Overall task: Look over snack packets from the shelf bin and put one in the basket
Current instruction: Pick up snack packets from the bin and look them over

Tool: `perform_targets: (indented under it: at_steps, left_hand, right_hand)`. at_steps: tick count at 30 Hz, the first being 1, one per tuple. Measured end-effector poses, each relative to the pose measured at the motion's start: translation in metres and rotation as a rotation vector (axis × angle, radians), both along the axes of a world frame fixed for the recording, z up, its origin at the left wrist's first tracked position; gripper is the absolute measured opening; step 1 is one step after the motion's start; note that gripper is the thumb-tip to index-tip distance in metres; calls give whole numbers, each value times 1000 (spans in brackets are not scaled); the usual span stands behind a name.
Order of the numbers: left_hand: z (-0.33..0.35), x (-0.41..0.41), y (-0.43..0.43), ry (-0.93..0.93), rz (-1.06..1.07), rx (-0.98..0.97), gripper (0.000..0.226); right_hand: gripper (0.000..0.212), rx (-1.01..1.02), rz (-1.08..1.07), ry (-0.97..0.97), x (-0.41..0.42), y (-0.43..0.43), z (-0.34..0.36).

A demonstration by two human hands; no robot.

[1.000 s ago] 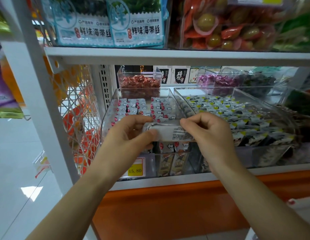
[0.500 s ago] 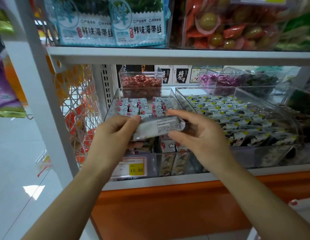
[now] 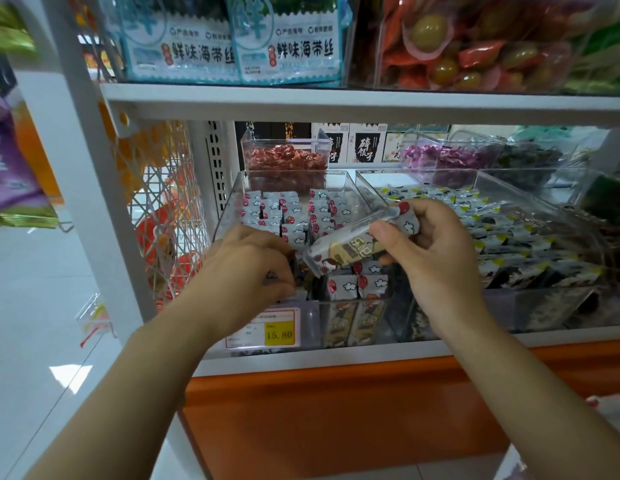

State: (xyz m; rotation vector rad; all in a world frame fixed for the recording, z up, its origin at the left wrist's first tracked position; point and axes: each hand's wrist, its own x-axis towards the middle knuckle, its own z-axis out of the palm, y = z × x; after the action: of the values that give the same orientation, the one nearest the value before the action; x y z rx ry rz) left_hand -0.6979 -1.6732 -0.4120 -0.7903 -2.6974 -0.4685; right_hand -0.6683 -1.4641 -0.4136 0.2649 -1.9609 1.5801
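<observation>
My right hand [image 3: 436,258] pinches one end of a long snack packet [image 3: 350,249], grey with red dots, clouds and a tan label. The packet is tilted above the front of the clear shelf bin [image 3: 228,206]. Several matching packets [image 3: 294,216] stand in rows inside that bin. My left hand [image 3: 249,268] is lower, at the bin's front left corner. Its fingers curl down around a packet there, of which only a sliver of print shows. No basket is recognisable in view.
A yellow price tag [image 3: 279,334] reading 15.80 hangs on the bin's front. To the right is a second clear bin [image 3: 544,202] of dark packets. Behind stands a small tub of red sweets [image 3: 286,161]. The white shelf above [image 3: 336,102] overhangs, and a wire rack [image 3: 163,209] stands at left.
My left hand has let go of the packet and dropped into the bin's front left corner. My right hand alone now holds the packet, turned label side up and tilted.
</observation>
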Motion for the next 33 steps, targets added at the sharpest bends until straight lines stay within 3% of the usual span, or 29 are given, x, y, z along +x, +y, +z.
perform_targets:
  at_steps: [7,13,17,19,22,24,33]
  left_hand:
    - [-2,-28,9,71,115,6,12]
    - [-4,-36,15,97,108,46,17]
    - [-2,-32,13,122,105,24,18]
    - [0,-27,9,168,130,54,19]
    - [2,-20,4,161,138,62,20]
    - [1,-15,2,121,117,66,20]
    - [0,-6,2,48,43,42,22]
  right_hand:
    - [22,248,29,4,2,-7,-1]
    - [38,741,-92,79,-5,-35,-10]
    - [28,1128,-79,55,-8,-42,-16]
    - [25,1101,-31,37,-9,-40,-16]
    - [20,818,-58,13,-18,-34,-6]
    - [19,741,-100,-11,-28,-29,1]
    - [11,1150,-26,-76,-54,-37,9]
